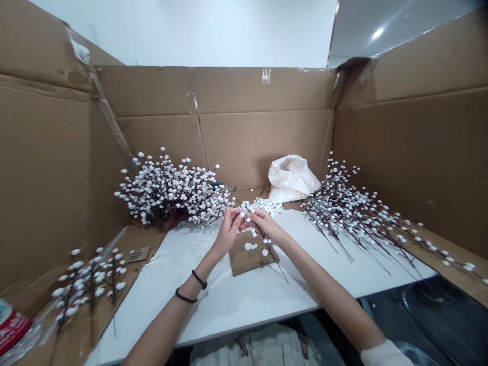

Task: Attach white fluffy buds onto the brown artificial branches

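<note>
My left hand (pixel 230 229) is closed in a pinch, with a white berry at its fingertips. Close beside it, my right hand (pixel 266 224) closes around an artificial berry branch (pixel 261 232), whose thin dark stem slants down toward me to the right. The fingers partly cover where the two hands meet on the branch. Beneath them lies a brown cardboard piece (pixel 244 264) with a white blob (pixel 250 246) on it. Just beyond my hands is a pile of loose white berries (pixel 269 205).
A dense bunch of white-berried branches (pixel 171 190) stands at back left. More branches (pixel 351 213) lie on the right of the white table (pixel 213 310). A white plastic bag (pixel 292 178) sits behind. Three short sprigs (pixel 91 279) and a red-labelled container (pixel 13 328) are left. Cardboard walls (pixel 263 137) enclose the table.
</note>
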{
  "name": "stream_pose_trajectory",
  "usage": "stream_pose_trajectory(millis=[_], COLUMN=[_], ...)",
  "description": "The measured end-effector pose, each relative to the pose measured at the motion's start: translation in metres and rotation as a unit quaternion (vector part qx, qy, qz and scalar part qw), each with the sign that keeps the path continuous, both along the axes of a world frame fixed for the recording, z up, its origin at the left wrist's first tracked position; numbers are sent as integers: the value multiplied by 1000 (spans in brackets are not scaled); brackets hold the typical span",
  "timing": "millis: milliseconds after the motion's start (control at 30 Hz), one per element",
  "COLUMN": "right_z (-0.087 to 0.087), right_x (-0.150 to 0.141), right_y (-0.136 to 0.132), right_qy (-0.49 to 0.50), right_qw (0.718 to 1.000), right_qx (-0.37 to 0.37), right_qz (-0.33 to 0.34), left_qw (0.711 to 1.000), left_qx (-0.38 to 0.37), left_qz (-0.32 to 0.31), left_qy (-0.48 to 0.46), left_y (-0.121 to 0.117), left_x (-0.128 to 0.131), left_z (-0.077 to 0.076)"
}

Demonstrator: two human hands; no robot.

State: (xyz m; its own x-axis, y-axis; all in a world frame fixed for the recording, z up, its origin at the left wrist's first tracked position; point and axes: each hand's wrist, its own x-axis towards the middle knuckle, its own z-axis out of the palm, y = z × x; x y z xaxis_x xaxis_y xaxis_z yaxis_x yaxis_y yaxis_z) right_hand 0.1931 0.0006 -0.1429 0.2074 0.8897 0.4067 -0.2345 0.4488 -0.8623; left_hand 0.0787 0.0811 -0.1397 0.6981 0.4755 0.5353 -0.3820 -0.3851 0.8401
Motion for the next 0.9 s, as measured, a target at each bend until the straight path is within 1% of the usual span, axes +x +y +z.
stream_pose_trajectory(millis=[200, 400, 567, 733, 900], right_z=[-3, -7, -6, -3, -4], right_x=[1, 3, 2, 0, -1], right_y=[1, 3, 2, -1, -1], right_qy=[-10, -3, 4, -5, -9], right_qw=[1000, 1000, 1000, 1000, 1000], right_qx=[2, -14, -4, -22, -19], right_qz=[-1, -9, 2, -6, -6], left_qw=[1000, 1000, 1000, 1000, 1000], left_qx=[1, -7, 2, 1, -15], left_qz=[-15, -10, -11, -8, -10], left_qy=[1, 6, 5, 4, 9], left_y=[2, 1, 1, 0, -2], left_x=[0, 1, 2, 2, 1], left_z=[-4, -4, -5, -6, -6])
